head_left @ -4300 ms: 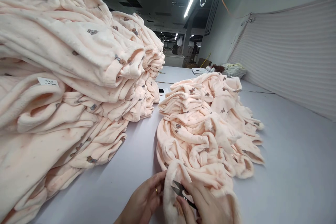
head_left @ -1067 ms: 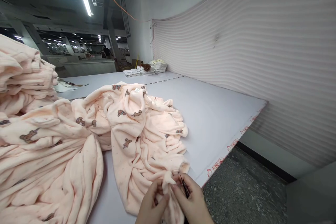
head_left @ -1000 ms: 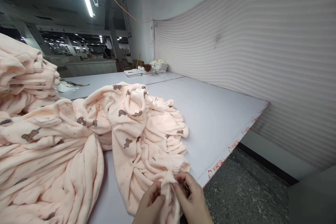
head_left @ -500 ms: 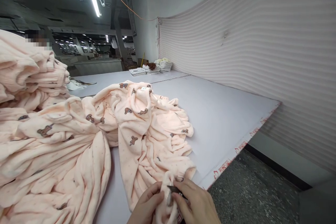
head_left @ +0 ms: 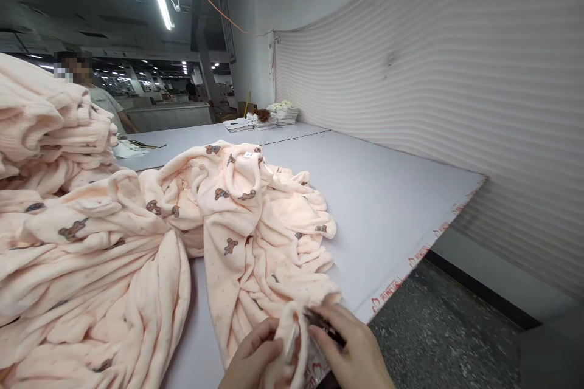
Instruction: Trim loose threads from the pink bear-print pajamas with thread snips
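A peach fleece garment [head_left: 255, 237] with small brown bear prints lies crumpled on the white table [head_left: 378, 194]. Its lower cuff hangs at the table's near edge. My left hand [head_left: 250, 358] pinches that cuff from the left, fingers closed on the fabric. My right hand [head_left: 353, 349] grips small dark thread snips [head_left: 322, 322], their blades against the cuff between both hands.
A big heap of the same peach garments [head_left: 68, 243] fills the left side. The table's right edge [head_left: 410, 261] drops to a dark speckled floor. A ribbed white wall stands at right. Another person [head_left: 98, 103] stands behind the heap; stacked goods [head_left: 280, 112] lie far back.
Since four seconds ago my view has swung right, away from the tall stacks. In the last second my hands stayed on the cuff, and the snips shifted slightly right along it.
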Available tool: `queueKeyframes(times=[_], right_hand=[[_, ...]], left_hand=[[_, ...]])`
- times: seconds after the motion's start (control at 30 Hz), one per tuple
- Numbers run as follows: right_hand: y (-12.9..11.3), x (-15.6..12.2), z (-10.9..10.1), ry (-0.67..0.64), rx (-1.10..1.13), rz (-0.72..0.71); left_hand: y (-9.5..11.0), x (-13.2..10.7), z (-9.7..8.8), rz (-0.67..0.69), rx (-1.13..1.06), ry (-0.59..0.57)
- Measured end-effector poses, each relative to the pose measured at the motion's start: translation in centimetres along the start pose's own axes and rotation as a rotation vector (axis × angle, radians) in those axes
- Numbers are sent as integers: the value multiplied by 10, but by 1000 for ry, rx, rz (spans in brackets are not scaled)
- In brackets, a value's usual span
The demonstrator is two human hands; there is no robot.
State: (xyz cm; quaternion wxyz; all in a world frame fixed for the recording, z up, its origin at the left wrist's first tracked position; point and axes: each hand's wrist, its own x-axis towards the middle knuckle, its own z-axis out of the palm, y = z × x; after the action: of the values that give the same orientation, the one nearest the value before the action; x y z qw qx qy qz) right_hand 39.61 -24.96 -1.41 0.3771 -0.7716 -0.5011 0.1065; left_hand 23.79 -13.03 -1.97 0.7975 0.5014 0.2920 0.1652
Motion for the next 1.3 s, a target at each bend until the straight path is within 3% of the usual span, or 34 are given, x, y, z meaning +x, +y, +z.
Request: queueKeyframes(times=[0.07,0.13,0.23,0.27,0.43,0.57,0.8,0.97,1.17,1.3], right_hand=[[19,6,-2,115,-3,96],[36,15,-3,174,-27,190],[48,27,-2,158,11,199],[47,29,0,154,30,182],[28,20,3,130,110,110],[16,10,-7,30,100,99],[5,12,-22,-28,55,-13],[5,12,-17,-104,185,-54],[0,13,-17,-81,187,-26],[0,9,-18,-47,176,-13]], left_hand=[[10,-4,-6,237,343,97],[19,-6,-9,411,563,101],[24,-1,-2,337,703,-29],[23,3,3,292,776,-24],[8,27,31,287,1044,203],[-2,34,32,355,852,249],[-9,29,21,320,453,156],[-20,32,13,323,441,123],[-23,32,10,344,386,50],[-21,30,11,351,366,82]])
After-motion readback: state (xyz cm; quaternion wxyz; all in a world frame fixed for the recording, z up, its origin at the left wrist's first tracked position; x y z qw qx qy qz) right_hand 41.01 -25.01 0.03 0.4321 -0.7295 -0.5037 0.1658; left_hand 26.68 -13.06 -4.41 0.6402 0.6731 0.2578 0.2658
